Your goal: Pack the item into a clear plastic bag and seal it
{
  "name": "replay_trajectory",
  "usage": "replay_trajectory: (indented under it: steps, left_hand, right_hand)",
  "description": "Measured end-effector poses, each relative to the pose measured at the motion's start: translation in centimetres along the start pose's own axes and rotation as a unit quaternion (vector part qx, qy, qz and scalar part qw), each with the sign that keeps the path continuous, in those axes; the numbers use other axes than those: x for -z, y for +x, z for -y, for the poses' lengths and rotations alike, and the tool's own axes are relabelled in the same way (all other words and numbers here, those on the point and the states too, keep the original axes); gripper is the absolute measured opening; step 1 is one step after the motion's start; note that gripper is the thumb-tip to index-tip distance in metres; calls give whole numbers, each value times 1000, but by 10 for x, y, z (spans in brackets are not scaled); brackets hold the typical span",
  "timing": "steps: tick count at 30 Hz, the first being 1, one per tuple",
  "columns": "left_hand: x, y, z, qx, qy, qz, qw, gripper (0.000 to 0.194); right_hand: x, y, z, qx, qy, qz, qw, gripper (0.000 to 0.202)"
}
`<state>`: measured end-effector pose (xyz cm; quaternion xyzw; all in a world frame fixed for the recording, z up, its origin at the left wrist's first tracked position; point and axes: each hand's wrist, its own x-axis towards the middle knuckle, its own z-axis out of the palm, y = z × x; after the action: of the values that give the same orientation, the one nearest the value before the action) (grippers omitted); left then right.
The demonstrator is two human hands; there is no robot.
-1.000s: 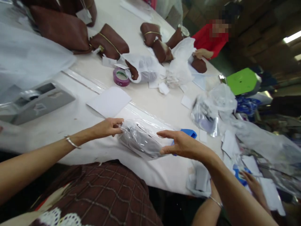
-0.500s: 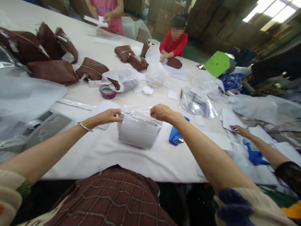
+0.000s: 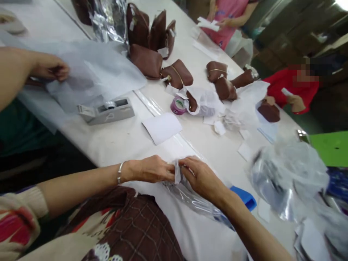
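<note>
Left hand (image 3: pixel 156 169) and right hand (image 3: pixel 199 177) are brought together since earlier frame; whitish strip (image 3: pixel 177 172) is pinched between fingertips of both; clear bag (image 3: pixel 195 201) is seen below, on table (image 3: pixel 122 141); light, soft, slippery film is judged, best gripped at edge

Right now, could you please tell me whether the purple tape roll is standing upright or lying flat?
Lying flat: the purple tape roll shows its round opening facing upward, with its outer wall low around it.

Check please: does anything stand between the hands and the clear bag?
Nothing visible does: the left hand and right hand are at the end of the bag, a pale strip between them. The blue object lies beyond the right forearm.
</note>
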<state>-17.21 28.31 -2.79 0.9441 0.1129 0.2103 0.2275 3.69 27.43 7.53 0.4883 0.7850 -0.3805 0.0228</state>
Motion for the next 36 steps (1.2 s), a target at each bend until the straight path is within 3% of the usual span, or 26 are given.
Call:
replay_trajectory:
  steps: [4,9,11,16,21,27,32,36]
  left_hand:
    - [5,-16,-4,10,20,-1,1000,37]
    - [5,-25,-7,6,5,-4,1000,10]
    - [6,-28,-8,17,0,-17,1000,8]
    - [12,-31,-4,48,2,-3,999,8]
    - [18,-29,-2,71,3,17,997,9]
    - [19,-29,-4,58,-8,29,998,11]
    - [16,-29,-6,48,-6,-1,999,14]
    - [17,-31,-11,41,8,19,999,12]
  right_hand:
    - [-3,22,1,2,-14,72,997,30]
    - [5,26,-8,22,-35,196,980,43]
    - [4,26,-9,42,-46,223,973,50]
    - [0,30,-9,83,-64,215,971,70]
    - [5,30,-9,73,-103,207,970,34]
    - [10,16,-7,109,-82,177,975,15]
    - [-3,30,-3,117,-135,200,963,32]
    - [-13,43,1,103,-165,198,961,12]
